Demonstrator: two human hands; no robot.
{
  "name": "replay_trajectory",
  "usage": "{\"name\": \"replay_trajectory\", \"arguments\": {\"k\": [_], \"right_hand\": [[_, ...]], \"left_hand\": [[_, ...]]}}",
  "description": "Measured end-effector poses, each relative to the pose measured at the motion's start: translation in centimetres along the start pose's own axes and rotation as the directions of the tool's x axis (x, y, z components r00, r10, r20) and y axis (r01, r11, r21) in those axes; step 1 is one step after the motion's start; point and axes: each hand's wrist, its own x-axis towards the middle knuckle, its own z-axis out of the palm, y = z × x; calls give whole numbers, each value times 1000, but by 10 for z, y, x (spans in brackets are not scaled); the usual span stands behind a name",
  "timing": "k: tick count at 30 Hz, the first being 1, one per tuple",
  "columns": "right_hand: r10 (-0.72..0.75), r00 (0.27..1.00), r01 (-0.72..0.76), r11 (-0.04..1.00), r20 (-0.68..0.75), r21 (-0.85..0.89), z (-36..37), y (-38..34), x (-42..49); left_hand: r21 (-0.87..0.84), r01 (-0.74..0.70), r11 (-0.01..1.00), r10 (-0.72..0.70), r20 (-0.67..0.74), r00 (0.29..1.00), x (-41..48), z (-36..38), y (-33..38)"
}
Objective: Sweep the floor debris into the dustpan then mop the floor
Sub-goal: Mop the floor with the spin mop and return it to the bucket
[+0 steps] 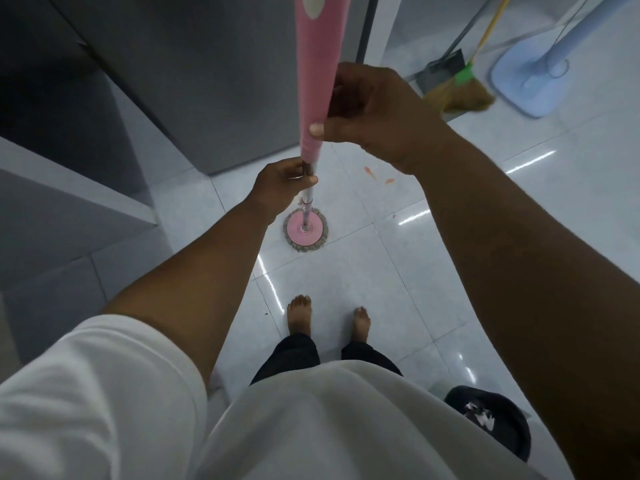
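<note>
A mop stands upright on the pale tiled floor (381, 271), its round pink head (306, 232) flat on a tile ahead of my bare feet. Its pink handle (317, 64) runs up past the top of the frame. My right hand (374, 116) grips the lower end of the pink sleeve, thumb across it. My left hand (284, 183) holds the thin metal shaft just beneath the sleeve. A broom (460, 91) with a yellow stick and a grey dustpan (441, 69) lean at the back right. Small orange stains (375, 176) mark the floor beyond the mop head.
A tall grey cabinet (194, 81) fills the left and centre back. A grey ledge (69, 202) juts out at the left. A light blue fan base (533, 77) stands at the far right. A black cap (491, 417) lies near my right side.
</note>
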Motion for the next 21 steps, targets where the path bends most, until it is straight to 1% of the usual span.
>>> {"name": "replay_trajectory", "arguments": {"k": [3, 5, 7, 11, 14, 17, 19, 21], "right_hand": [[-12, 1000, 12, 1000, -16, 6, 4, -2, -10], [-24, 999, 25, 999, -35, 26, 6, -1, -18], [-25, 999, 26, 1000, -34, 14, 7, 0, -26], [-19, 1000, 19, 998, -5, -65, 5, 6, -50], [-23, 1000, 21, 989, -11, -148, 4, 10, -72], [-21, 998, 8, 982, -64, -189, 0, 15, -94], [-39, 992, 15, 979, -117, -202, -4, 17, -100], [-57, 985, 12, 964, -163, -265, -12, 18, -101]], "left_hand": [[-20, -30, 999, 31, 68, 997, -9, -5, 6], [6, -24, 1000, 24, 112, 993, -16, -6, 7], [-4, -14, 1000, 14, 125, 992, -23, -2, 4], [1, 18, 1000, -18, 97, 995, -36, 15, -3], [-1, 31, 1000, -31, 55, 998, -46, 37, -9], [37, -11, 999, 12, -7, 1000, -53, 64, -11], [28, -37, 999, 38, -48, 998, -54, 77, -10], [17, -58, 998, 59, -43, 997, -52, 87, -4]]}}
